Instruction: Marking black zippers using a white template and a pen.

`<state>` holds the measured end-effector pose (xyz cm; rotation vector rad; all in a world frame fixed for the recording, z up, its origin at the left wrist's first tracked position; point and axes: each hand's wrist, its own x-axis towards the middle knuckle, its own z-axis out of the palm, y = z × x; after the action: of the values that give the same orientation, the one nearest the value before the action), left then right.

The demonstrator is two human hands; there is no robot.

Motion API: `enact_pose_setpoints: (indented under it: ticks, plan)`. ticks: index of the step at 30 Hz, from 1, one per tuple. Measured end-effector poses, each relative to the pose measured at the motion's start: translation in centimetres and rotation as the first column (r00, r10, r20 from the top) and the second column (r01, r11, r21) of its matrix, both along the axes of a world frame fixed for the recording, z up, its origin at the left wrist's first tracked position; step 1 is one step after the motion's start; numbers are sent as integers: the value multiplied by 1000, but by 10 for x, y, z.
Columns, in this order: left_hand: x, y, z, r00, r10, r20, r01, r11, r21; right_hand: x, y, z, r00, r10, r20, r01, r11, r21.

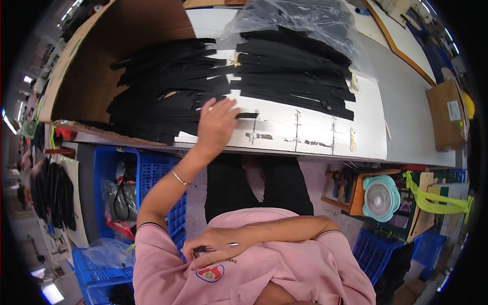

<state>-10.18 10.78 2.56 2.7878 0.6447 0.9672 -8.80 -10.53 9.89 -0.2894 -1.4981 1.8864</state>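
Rows of black fabric strips (pixel 295 71) lie side by side on a white board (pixel 368 127), and another group of black strips (pixel 162 101) lies to their left. My left hand (pixel 218 124) rests on the near edge of that left group, fingers stretched out and palm down. One strip's end (pixel 248 116) sticks out to the right from under its fingertips. Across my body, my right hand (pixel 213 246) is closed around a slim black and silver tool (pixel 216 248), its silver tip pointing right; its exact kind is unclear.
An open cardboard box (pixel 81 96) lies on its side around the left strips. Clear plastic (pixel 290 20) covers the far strips. A small carton (pixel 448 116) stands at the right. Below the table are blue crates (pixel 118 152) and a turquoise fan (pixel 381 198).
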Motion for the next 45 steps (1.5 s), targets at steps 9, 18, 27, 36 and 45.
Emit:
enact_pose_setpoints:
  ticks: [9, 18, 27, 36, 45]
  plan:
    - [92, -88, -38, 981, -171, -95, 151, 970, -192, 135, -23, -49, -142, -959, 245, 691, 81, 718]
    - [109, -117, -19, 956, -227, -185, 166, 941, -296, 213, -41, -108, -610, -770, 187, 259, 30, 965]
    - [56, -101, -20, 955, 4, -295, -88, 958, -272, 272, -80, -121, -767, -634, 96, 129, -7, 992]
    - [9, -94, -24, 952, 206, -227, -263, 929, -262, 277, -84, -131, -735, -677, 17, 84, -66, 994]
    - [10, -122, 135, 515, 7, 857, 751, 478, -456, 273, -67, -123, -739, -674, 23, 95, -70, 993]
